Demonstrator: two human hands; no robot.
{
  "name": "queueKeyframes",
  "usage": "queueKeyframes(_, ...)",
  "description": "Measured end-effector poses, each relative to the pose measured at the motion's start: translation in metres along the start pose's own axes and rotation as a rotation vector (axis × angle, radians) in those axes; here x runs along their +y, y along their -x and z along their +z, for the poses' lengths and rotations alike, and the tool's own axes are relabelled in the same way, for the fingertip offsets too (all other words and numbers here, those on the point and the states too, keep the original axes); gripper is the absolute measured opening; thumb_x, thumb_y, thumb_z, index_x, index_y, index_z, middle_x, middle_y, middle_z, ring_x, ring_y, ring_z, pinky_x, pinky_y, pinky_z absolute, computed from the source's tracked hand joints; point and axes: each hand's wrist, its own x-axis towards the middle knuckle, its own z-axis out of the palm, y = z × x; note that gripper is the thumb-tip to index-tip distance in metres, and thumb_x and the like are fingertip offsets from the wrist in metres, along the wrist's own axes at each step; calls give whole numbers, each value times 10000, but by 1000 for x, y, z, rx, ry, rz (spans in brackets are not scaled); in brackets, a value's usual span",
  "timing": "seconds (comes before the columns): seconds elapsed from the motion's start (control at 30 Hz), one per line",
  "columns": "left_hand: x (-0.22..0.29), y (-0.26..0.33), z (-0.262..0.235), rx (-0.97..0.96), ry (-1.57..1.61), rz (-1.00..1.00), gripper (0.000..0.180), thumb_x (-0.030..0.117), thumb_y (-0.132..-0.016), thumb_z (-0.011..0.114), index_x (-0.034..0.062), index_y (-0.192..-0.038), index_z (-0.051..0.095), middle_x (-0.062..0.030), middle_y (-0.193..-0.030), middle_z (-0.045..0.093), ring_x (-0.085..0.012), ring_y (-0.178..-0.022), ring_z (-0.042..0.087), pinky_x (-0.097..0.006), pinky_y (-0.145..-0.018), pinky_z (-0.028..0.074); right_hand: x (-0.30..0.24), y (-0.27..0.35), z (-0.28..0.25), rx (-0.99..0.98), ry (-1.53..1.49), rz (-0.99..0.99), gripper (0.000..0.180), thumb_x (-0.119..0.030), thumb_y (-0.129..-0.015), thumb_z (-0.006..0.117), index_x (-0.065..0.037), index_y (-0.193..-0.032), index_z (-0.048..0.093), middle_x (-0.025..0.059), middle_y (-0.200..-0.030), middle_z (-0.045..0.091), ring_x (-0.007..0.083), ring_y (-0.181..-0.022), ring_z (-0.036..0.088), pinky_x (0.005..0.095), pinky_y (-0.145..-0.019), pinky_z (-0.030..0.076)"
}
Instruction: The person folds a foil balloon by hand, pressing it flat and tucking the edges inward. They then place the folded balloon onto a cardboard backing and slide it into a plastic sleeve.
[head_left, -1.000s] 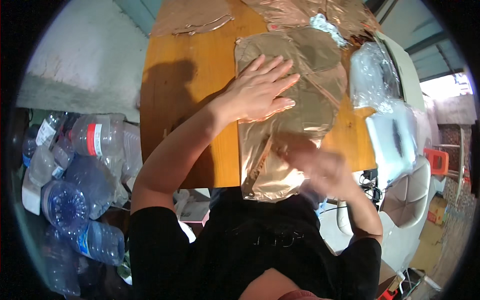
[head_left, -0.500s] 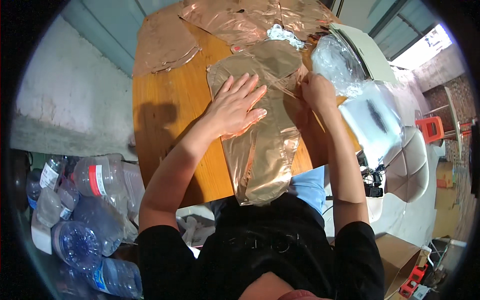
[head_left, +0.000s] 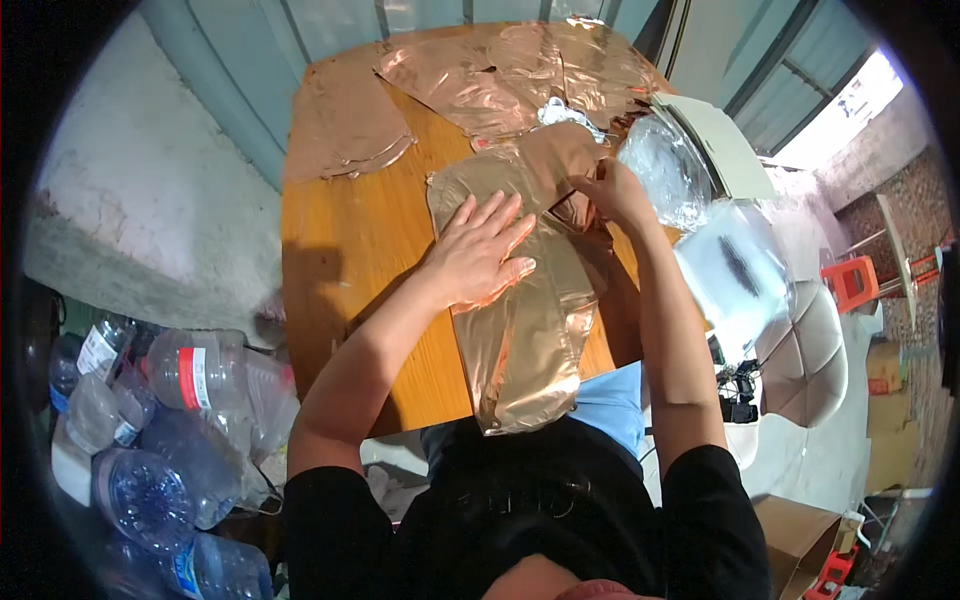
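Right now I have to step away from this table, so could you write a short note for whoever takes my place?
Left hand: flat, palm down, fingers spread, pressing the gold foil bag onto the wooden table.
Right hand: at the bag's far right part, fingers pinching its edge.
The bag lies lengthwise, its near end hanging over the table edge toward the body.
More copper-coloured foil sheets lie at the far end; clear plastic bags sit to the right.
Done: bag laid out and held flat.
Left: the far end looks creased, not yet smoothed.
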Motion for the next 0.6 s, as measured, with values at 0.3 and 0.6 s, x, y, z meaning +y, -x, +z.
queueKeyframes(0.3, 7, -5, -26, -309, -39, -100, 613, 533, -965, 465, 77, -1371, 522, -170, -1408, 509, -347, -1338, 420, -557, -1165, 193, -13, 30, 27, -144, -1361, -152, 418, -343, -1050, 483, -3, -1272, 580, 93, -1189, 638, 133, -962, 613, 282, -823, 482)
queueKeyframes(0.6, -2, 4, -3, 129, 115, 4, 535, 488, -934, 549, 96, -1296, 589, -132, -1367, 563, -330, -1287, 487, -520, -1120, 283, -35, 60, 30, -452, -856, -432, 984, -405, -913, 684, -12, -1572, 69, 179, -1645, 67, 307, -1516, 107, 399, -1215, 163)
